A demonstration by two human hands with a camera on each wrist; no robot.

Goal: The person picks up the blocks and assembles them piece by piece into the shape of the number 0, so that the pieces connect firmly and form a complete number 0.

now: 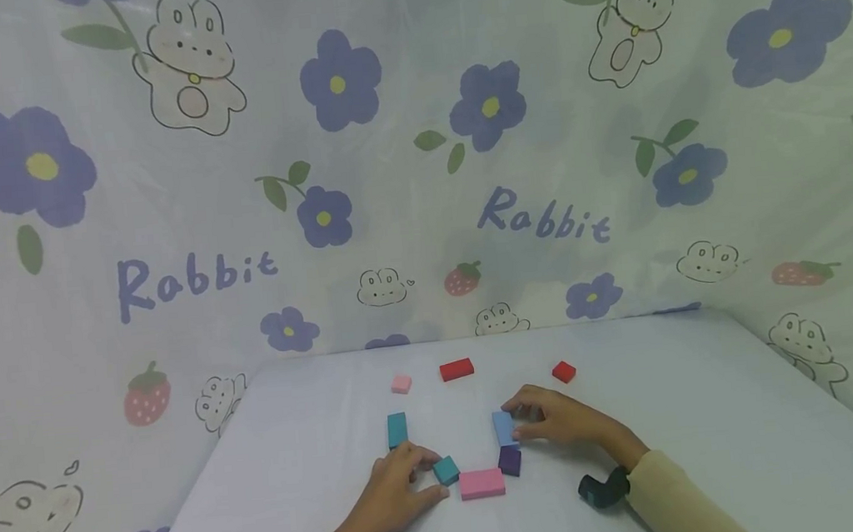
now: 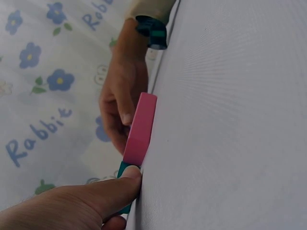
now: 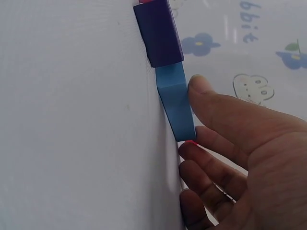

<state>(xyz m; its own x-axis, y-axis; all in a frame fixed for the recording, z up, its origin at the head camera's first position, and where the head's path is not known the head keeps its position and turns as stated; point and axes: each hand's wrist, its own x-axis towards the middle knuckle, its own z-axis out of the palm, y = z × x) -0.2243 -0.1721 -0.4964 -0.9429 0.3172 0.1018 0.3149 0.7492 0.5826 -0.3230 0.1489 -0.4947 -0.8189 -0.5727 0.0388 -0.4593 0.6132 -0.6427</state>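
My left hand [image 1: 395,490] pinches a small teal block [image 1: 446,471] between thumb and fingers. In the left wrist view the thumb lies against this teal block [image 2: 125,167], at the end of a long pink block [image 1: 482,484]. My right hand [image 1: 559,416] has thumb and index finger curved round a light blue block [image 1: 504,429]. In the right wrist view its thumb is at the side of the light blue block [image 3: 176,103], with the index fingertip by the far end. A dark purple block [image 1: 510,461] sits between the light blue and pink ones.
A longer teal block [image 1: 398,429] lies just beyond my left hand. Farther back are a light pink block [image 1: 401,384], a long red block [image 1: 456,370] and a small red block [image 1: 564,371]. A patterned curtain [image 1: 424,241] stands behind the white table [image 1: 264,496].
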